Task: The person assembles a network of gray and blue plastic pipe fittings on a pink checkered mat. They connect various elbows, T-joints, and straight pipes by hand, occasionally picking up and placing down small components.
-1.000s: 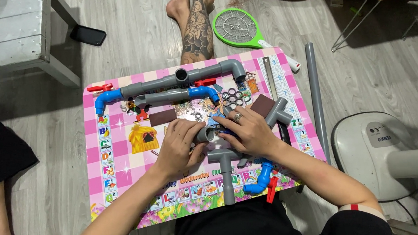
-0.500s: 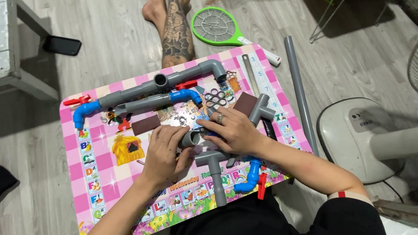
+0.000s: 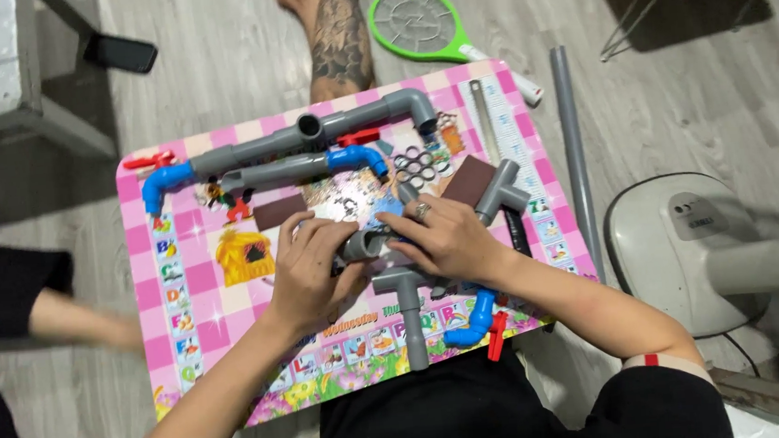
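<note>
My left hand [image 3: 312,273] and my right hand [image 3: 442,235] meet over the middle of a pink children's table [image 3: 173,292]. Together they grip a short grey pipe fitting [image 3: 364,244] between the fingers. A ring sits on a finger of my right hand. Just below the hands lies a grey tee piece [image 3: 407,296] with a stem pointing toward me. A blue elbow with a red valve handle [image 3: 476,323] lies near the table's front edge, under my right forearm.
Long grey pipes with blue elbows [image 3: 301,152] lie along the table's far side, beside brown sandpaper squares [image 3: 468,180] and another grey tee [image 3: 503,191]. A loose grey pipe [image 3: 573,149], a green racket swatter [image 3: 420,24], a tattooed leg [image 3: 338,38], a fan base [image 3: 688,251] and a phone [image 3: 120,53] surround the table.
The view has shifted slightly, so the table sits a little further left. Both hands stay closed together on the small grey fitting in the middle of the table.
</note>
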